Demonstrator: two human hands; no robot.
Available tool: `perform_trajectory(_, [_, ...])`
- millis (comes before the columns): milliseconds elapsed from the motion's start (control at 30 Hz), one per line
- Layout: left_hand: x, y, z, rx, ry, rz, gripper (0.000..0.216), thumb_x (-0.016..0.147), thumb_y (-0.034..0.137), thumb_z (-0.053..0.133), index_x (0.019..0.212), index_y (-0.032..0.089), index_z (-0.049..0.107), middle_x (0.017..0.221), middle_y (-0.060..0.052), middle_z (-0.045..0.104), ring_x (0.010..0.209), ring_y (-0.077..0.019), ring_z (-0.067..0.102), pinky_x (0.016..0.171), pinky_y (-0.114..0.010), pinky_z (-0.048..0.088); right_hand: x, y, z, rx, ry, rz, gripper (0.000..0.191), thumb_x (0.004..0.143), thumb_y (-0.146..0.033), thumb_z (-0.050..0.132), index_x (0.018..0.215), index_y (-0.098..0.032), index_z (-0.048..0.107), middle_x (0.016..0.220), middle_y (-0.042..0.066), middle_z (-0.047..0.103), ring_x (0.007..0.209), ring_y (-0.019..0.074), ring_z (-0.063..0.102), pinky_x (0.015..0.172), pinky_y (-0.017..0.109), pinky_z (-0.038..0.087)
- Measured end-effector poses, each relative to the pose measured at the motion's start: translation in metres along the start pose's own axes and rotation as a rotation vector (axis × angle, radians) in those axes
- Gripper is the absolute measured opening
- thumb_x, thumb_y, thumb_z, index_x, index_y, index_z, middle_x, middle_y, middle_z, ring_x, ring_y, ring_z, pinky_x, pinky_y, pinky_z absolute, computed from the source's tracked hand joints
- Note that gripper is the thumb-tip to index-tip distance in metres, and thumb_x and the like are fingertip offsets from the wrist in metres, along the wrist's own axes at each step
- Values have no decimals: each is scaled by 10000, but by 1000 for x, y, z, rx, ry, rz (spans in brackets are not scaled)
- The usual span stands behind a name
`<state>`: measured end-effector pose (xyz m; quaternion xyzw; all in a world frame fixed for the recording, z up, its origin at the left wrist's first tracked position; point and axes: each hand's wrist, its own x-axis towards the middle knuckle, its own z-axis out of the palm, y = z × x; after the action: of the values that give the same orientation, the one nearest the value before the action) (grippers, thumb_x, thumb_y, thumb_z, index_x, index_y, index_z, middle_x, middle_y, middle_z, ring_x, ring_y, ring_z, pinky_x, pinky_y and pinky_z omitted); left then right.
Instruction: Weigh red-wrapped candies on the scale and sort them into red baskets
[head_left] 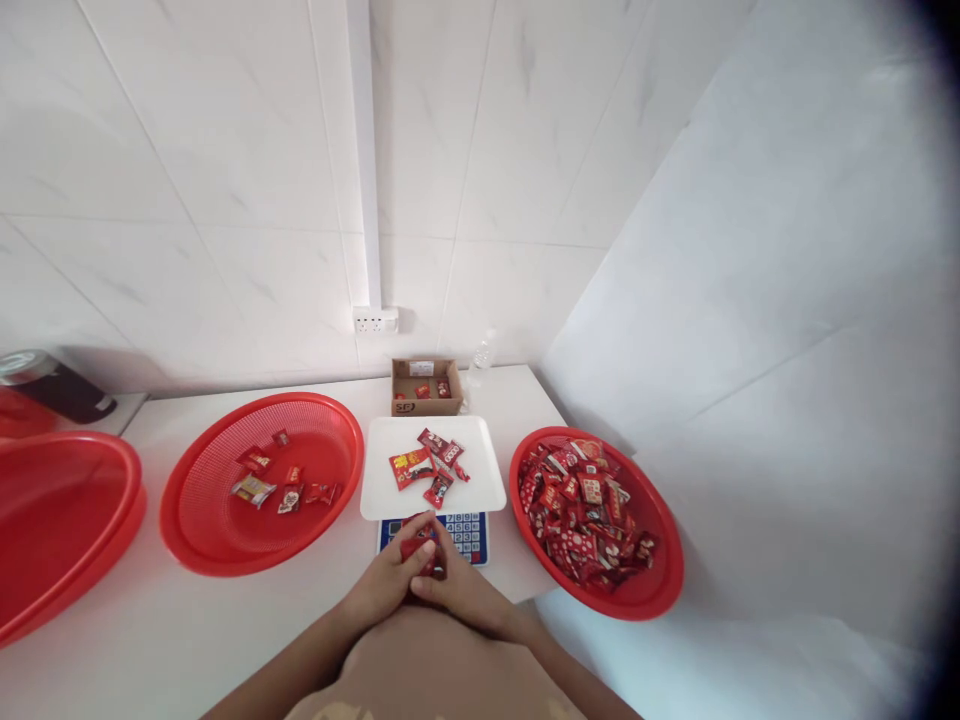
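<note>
My left hand (384, 582) and my right hand (463, 592) meet in front of my body, fingertips touching. Between them shows a red wrapped candy packet (415, 547); how many they hold is hidden by the fingers. Both hands are over the near edge of a digital scale's blue keypad (469, 537) and partly cover it. On the scale's white tray (379, 495), just beyond the fingers, several red packets (413, 467) lie in a loose pile.
To the right, a red basket (667, 555) holds a heap of packets. A red basket (184, 540) with a few packets stands left, another red basket (124, 520) farther left. Behind the scale are a cardboard box (427, 406) and a clear bottle (482, 355); a dark jar (64, 390) lies far left.
</note>
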<state>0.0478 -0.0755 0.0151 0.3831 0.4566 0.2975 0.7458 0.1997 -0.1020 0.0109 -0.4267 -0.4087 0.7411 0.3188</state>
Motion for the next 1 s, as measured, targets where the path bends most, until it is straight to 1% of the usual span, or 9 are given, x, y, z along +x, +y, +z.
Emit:
perform_trajectory(67, [-1, 0, 0, 35, -1, 3, 617, 713, 488, 663, 1264, 237, 545, 1363, -70, 509, 1245, -250, 458, 1040, -362, 354, 1, -2, 3, -34, 39, -27, 987, 621, -441, 766, 1423, -299, 209, 1346, 92, 461, 1193, 249, 480, 993, 425, 370])
perform_trajectory(200, [-6, 1, -4, -4, -69, -73, 631, 745, 544, 598, 1303, 267, 499, 1402, -57, 468, 1259, -253, 450, 1014, -393, 384, 2, -3, 3, 20, 55, -24, 854, 639, -465, 746, 1365, -289, 333, 1249, 66, 550, 1155, 263, 515, 976, 429, 382])
perform_trajectory(300, [-11, 4, -7, 78, -61, -9, 621, 732, 491, 640, 1294, 258, 513, 1390, -51, 485, 1273, -236, 434, 1041, -348, 352, 3, -1, 5, 185, 32, -1, 748, 652, -476, 732, 1303, -311, 403, 1184, 45, 590, 1125, 258, 543, 962, 424, 390])
perform_trajectory(367, [-14, 7, -8, 150, -61, 38, 645, 746, 449, 641, 1335, 255, 463, 1375, -44, 503, 1254, -216, 454, 1053, -315, 327, 5, 1, 7, 296, -1, 16, 701, 658, -450, 733, 1273, -318, 424, 1145, 34, 609, 1068, 243, 581, 949, 416, 397])
perform_trajectory(500, [-16, 9, -5, 257, -60, 69, 754, 755, 371, 641, 1419, 226, 316, 1191, -50, 642, 1040, -198, 600, 957, -292, 391, 5, 5, 8, 391, -55, 47, 652, 638, -331, 757, 1222, -305, 469, 1109, 24, 633, 1000, 223, 611, 922, 396, 409])
perform_trajectory(600, [-17, 9, -1, 292, -11, 81, 775, 718, 310, 672, 1410, 220, 334, 962, -18, 714, 850, -190, 632, 820, -256, 430, 3, 6, 6, 404, -65, 88, 634, 624, -298, 753, 1207, -289, 504, 1087, 32, 649, 992, 231, 610, 892, 394, 418])
perform_trajectory(700, [-18, 9, 2, 329, 38, 80, 761, 685, 290, 690, 1380, 221, 388, 801, 4, 713, 702, -181, 606, 704, -234, 419, 2, 9, 3, 405, -58, 114, 583, 621, -302, 753, 1167, -258, 552, 1045, 42, 665, 970, 229, 616, 888, 398, 411])
perform_trajectory(933, [-13, -1, -1, 438, 66, 86, 779, 688, 357, 691, 1380, 184, 379, 621, 23, 642, 571, -178, 548, 610, -238, 388, 0, 15, 1, 405, 86, 158, 440, 552, -269, 801, 949, -212, 619, 835, -1, 676, 793, 174, 630, 856, 359, 418])
perform_trajectory(1000, [-11, -4, -1, 386, 54, 92, 788, 681, 343, 701, 1383, 206, 370, 702, 7, 666, 611, -178, 567, 643, -243, 404, -1, 13, -1, 426, 125, 139, 423, 560, -293, 801, 930, -213, 613, 834, 3, 673, 782, 178, 630, 836, 377, 438])
